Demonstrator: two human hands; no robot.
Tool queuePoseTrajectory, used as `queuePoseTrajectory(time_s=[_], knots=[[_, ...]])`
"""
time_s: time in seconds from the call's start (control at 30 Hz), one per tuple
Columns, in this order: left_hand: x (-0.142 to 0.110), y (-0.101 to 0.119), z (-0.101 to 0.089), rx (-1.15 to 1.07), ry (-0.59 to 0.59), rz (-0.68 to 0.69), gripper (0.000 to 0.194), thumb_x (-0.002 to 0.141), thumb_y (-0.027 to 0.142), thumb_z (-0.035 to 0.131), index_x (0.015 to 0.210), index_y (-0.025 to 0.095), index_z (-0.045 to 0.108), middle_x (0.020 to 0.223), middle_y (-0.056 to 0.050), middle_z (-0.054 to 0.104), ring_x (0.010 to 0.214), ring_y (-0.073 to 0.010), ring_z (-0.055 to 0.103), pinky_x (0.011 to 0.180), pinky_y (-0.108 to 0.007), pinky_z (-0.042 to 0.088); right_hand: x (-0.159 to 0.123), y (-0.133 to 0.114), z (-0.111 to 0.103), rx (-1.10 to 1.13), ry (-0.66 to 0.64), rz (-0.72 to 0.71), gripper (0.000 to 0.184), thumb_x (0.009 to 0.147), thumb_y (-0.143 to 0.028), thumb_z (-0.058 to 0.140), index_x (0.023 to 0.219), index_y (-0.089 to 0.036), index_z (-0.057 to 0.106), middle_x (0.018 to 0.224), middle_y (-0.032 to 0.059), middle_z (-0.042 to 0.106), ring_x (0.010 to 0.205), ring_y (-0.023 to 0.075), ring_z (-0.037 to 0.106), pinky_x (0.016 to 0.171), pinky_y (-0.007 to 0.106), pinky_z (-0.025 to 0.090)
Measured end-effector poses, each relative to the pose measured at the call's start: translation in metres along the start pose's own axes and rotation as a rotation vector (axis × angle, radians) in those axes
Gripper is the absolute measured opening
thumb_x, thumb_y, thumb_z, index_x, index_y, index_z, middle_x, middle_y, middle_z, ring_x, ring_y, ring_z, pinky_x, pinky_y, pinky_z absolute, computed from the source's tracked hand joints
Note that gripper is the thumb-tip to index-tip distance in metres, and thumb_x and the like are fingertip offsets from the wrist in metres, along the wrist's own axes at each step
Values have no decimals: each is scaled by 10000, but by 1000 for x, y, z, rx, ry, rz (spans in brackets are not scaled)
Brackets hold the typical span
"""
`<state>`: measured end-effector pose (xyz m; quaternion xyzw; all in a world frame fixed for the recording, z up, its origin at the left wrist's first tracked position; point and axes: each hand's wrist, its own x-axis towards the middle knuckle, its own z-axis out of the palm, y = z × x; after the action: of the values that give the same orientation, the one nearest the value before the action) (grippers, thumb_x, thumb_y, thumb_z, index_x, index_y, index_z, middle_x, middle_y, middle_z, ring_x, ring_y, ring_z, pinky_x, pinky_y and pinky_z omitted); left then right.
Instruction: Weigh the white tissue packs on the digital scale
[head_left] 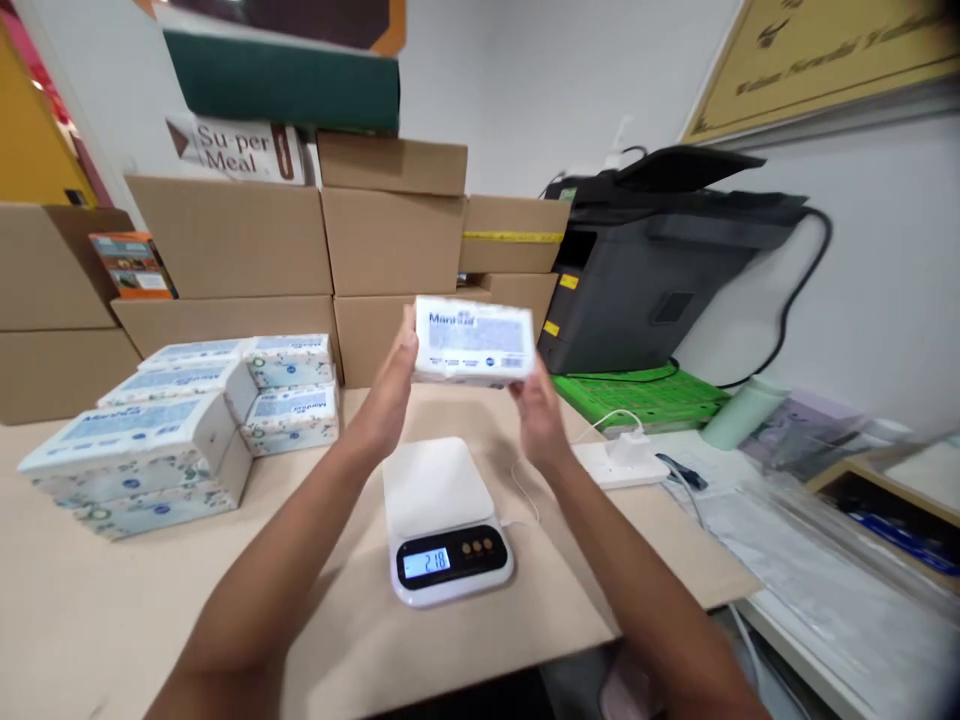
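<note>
Between my two hands a white and blue tissue pack (474, 342) is held up above the table, its printed side facing me. My left hand (390, 390) grips its left end, and my right hand (538, 410) its lower right corner. Below and slightly toward me lies a white digital scale (439, 490) with a bare platform and a lit display that appears to read 218. To the left, similar tissue packs (135, 425) with a leafy print sit stacked on the table.
Cardboard boxes (397, 240) are piled along the back. A dark printer (660, 260) stands at the right on a green board (645, 398). A white power strip (622, 460) with cables lies right of the scale, near a pale green bottle (746, 412).
</note>
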<state>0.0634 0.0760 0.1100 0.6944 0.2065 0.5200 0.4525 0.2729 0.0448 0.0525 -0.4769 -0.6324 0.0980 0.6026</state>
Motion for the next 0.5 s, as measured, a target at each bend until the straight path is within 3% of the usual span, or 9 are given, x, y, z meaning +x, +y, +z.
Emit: queuePoseTrajectory(time_s=[0.1, 0.17, 0.27, 0.33, 0.43, 0.5], knots=[[-53, 40, -16, 22, -58, 16, 875, 1045, 816, 445, 1789, 428, 194, 1842, 76, 334, 1751, -367, 161, 1420, -578, 226, -23, -34, -31, -28, -10, -237, 965, 1030, -873, 273, 1783, -269, 272, 1697, 133, 552, 1629, 374, 461, 1299, 539, 461], [-94, 41, -28, 84, -142, -108, 903, 1052, 821, 396, 1803, 424, 89, 1879, 81, 219, 1758, -363, 104, 1428, -570, 201, -42, -30, -34, -57, -1, -279, 919, 1024, -870, 350, 1727, -283, 425, 1647, 145, 603, 1524, 401, 578, 1228, 557, 528], [-144, 8, -50, 360, -138, -405, 969, 1035, 850, 358, 1812, 365, 42, 1888, 86, -26, 1755, -331, -92, 1435, -549, 33, -65, 9, -19, -54, -14, -189, 863, 1038, -861, 319, 1596, -270, 608, 1329, 164, 788, 1090, 353, 797, 922, 518, 667], [-164, -18, -62, 453, -125, -555, 1078, 990, 917, 312, 1813, 299, -10, 1873, 47, -120, 1743, -343, -142, 1417, -582, -10, -73, 38, -8, -40, -26, -105, 892, 1032, -878, 292, 1534, -238, 658, 1201, 161, 815, 946, 320, 801, 841, 496, 667], [-179, -37, -66, 461, -82, -509, 1038, 992, 921, 233, 1806, 327, -16, 1875, 57, -93, 1760, -322, -60, 1416, -578, 8, -81, 59, -2, 29, -13, -39, 983, 983, -945, 265, 1540, -227, 639, 1317, 183, 786, 1068, 336, 790, 949, 525, 644], [-184, -39, -64, 439, -57, -431, 960, 1010, 896, 273, 1802, 376, 117, 1881, 74, 30, 1765, -303, 27, 1428, -536, 56, -86, 59, -2, 79, -15, 10, 1004, 962, -967, 276, 1575, -240, 598, 1420, 193, 748, 1191, 356, 763, 1013, 544, 621]])
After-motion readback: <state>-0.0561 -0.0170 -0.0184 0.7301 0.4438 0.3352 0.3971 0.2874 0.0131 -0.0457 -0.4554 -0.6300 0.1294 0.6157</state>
